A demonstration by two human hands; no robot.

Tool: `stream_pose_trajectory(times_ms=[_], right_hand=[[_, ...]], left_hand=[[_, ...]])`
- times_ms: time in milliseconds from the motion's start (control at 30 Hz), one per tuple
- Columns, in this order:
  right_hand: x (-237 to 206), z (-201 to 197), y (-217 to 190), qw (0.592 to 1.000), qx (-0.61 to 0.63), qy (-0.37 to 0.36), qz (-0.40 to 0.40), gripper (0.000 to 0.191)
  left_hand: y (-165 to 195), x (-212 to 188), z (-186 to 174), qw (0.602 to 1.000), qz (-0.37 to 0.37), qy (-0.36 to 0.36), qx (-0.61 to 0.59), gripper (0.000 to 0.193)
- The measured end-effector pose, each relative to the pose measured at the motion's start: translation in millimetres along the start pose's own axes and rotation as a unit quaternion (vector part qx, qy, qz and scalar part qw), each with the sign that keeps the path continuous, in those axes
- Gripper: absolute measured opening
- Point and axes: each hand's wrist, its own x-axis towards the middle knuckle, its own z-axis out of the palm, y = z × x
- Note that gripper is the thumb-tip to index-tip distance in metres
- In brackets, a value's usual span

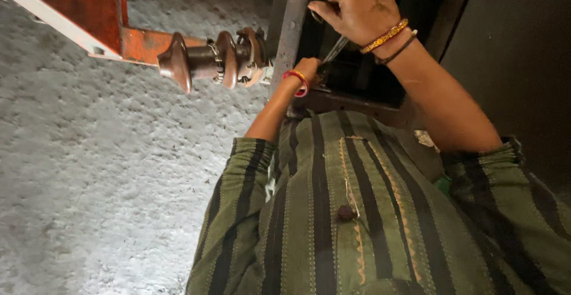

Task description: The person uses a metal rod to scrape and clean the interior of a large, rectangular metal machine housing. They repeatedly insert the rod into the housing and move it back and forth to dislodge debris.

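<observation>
At top of view, right hand (357,6) fisted round metal tool (335,50), fingers clamped on its upper end. Tool slants down-left into dark machine opening (357,81). Left hand (307,69) at tool's lower tip, mostly hidden; cannot tell its fingers' state. Brown spindle (211,62) juts left from grey post (289,27), above rough grey floor (89,182).
</observation>
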Motion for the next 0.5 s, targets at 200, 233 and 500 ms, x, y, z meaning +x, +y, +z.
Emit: stream_pose_trajectory(times_ms=[200, 233, 500], right_hand=[[-66.2, -33.5, -25.8, 0.996, -0.042, -0.074, -0.017, 0.050], [-92.7, -41.6, -29.5, 0.997, -0.023, -0.069, -0.024, 0.052], [-279.7, -14.6, 39.9, 0.961, 0.020, 0.021, 0.274, 0.050]], left_hand=[[4.0, -9.1, 19.3, 0.997, 0.022, 0.046, 0.057, 0.021], [8.3, -12.4, 21.7, 0.997, 0.008, 0.051, 0.058, 0.019], [52.9, -12.0, 41.7, 0.987, -0.046, 0.030, 0.151, 0.021]])
